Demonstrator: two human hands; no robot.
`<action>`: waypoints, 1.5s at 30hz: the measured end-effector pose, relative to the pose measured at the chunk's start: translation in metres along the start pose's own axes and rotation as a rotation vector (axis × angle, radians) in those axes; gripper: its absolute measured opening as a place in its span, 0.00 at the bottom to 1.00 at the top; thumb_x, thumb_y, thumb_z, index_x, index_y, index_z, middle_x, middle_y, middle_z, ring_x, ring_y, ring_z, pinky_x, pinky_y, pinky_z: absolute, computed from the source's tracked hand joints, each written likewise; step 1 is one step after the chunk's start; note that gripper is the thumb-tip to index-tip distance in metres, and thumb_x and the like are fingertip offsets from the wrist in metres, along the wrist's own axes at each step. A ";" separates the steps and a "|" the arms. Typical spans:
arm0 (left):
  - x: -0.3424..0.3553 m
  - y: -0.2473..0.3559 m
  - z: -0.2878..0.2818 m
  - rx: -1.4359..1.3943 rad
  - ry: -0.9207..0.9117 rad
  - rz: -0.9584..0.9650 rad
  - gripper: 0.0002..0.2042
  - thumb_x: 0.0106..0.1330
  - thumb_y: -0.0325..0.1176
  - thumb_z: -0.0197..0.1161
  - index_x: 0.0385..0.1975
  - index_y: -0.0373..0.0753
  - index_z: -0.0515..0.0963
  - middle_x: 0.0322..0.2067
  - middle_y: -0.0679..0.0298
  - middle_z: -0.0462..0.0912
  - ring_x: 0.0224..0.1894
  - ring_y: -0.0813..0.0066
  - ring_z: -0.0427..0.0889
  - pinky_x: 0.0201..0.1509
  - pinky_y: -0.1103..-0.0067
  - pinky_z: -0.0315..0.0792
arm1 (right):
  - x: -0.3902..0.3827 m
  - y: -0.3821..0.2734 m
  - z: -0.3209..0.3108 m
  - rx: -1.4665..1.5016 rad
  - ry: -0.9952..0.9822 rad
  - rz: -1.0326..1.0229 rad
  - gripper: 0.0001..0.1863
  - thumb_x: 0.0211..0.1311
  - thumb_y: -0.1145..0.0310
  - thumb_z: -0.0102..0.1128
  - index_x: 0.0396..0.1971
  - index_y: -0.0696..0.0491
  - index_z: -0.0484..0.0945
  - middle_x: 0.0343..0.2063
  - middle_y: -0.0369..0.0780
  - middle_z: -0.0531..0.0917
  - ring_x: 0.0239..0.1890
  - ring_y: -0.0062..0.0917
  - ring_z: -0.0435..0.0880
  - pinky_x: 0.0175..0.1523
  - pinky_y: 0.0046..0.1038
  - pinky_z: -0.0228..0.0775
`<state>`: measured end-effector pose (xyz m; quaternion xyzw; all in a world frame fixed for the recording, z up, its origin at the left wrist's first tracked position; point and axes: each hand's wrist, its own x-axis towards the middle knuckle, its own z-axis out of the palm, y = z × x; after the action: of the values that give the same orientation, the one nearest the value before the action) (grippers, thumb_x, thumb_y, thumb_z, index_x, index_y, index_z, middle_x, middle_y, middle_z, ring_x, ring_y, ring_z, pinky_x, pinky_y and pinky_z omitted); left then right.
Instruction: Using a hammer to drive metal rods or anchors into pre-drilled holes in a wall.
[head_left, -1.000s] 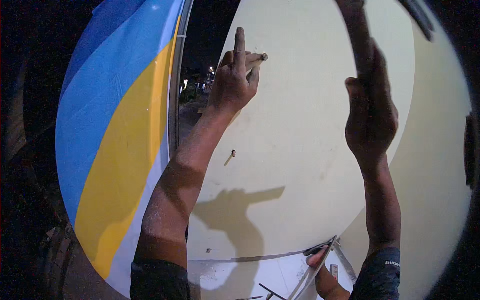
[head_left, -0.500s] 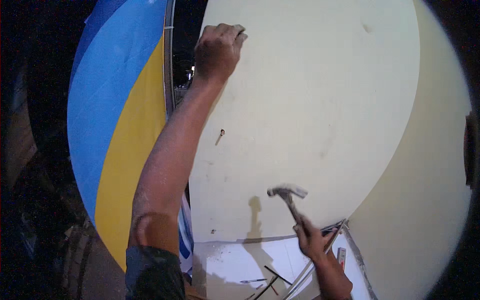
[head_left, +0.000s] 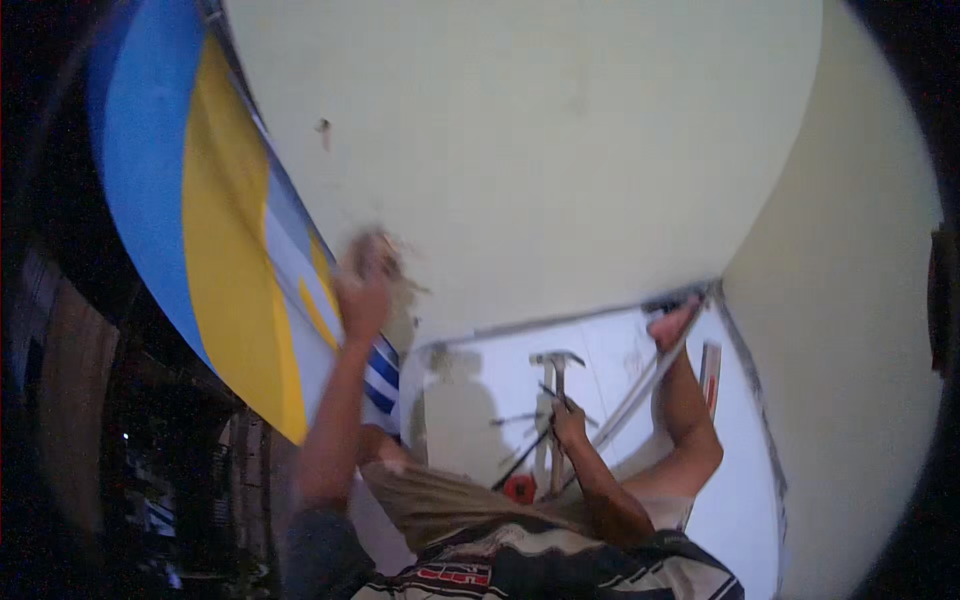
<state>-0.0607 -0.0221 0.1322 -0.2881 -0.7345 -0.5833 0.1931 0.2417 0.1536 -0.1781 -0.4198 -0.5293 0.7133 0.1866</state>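
A claw hammer (head_left: 558, 362) is in my right hand (head_left: 570, 425), gripped by its handle, with the head upward above the white floor. My left hand (head_left: 368, 285) is low by the left edge of the cream wall (head_left: 520, 180). Motion smears its fingers, so whether they hold anything cannot be made out. Higher on the wall, a small peg or nail (head_left: 323, 128) sits at a dark spot. My crossed legs lie below, with my bare foot (head_left: 675, 325) near the wall's base.
A blue, yellow and white printed sheet (head_left: 225, 220) hangs along the left. Thin dark rods, long pale strips (head_left: 640, 390) and a red round object (head_left: 520, 488) lie on the white floor (head_left: 740, 480). A narrow pale bar (head_left: 711, 375) is beside the right wall.
My view has tilted downward, bringing my legs into sight. My left hand has come down from high on the wall. My right hand has lowered with the hammer, its head now upright.
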 end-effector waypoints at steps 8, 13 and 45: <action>-0.347 -0.188 0.060 -0.026 -0.508 -0.942 0.16 0.73 0.39 0.58 0.50 0.33 0.77 0.34 0.57 0.86 0.28 0.66 0.86 0.31 0.72 0.80 | 0.020 0.074 0.043 0.001 0.039 0.105 0.14 0.72 0.61 0.56 0.49 0.54 0.77 0.17 0.33 0.74 0.14 0.19 0.72 0.18 0.27 0.65; -0.382 -0.171 0.045 0.402 -0.610 -0.564 0.21 0.68 0.45 0.61 0.48 0.31 0.78 0.40 0.47 0.85 0.41 0.48 0.85 0.47 0.62 0.77 | 0.040 0.104 0.074 -0.025 0.090 -0.036 0.16 0.71 0.59 0.59 0.49 0.54 0.75 0.20 0.39 0.79 0.18 0.27 0.79 0.22 0.34 0.72; -0.450 -0.049 0.142 0.300 -1.079 0.238 0.26 0.63 0.46 0.69 0.53 0.33 0.77 0.46 0.48 0.82 0.52 0.49 0.79 0.55 0.61 0.73 | -0.297 0.137 -0.239 -0.531 0.848 0.075 0.19 0.68 0.56 0.58 0.45 0.58 0.82 0.40 0.54 0.85 0.43 0.50 0.84 0.49 0.43 0.75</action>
<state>0.2564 0.0187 -0.2178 -0.5954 -0.7662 -0.2172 -0.1063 0.6282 0.0348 -0.2041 -0.7244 -0.5547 0.3269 0.2465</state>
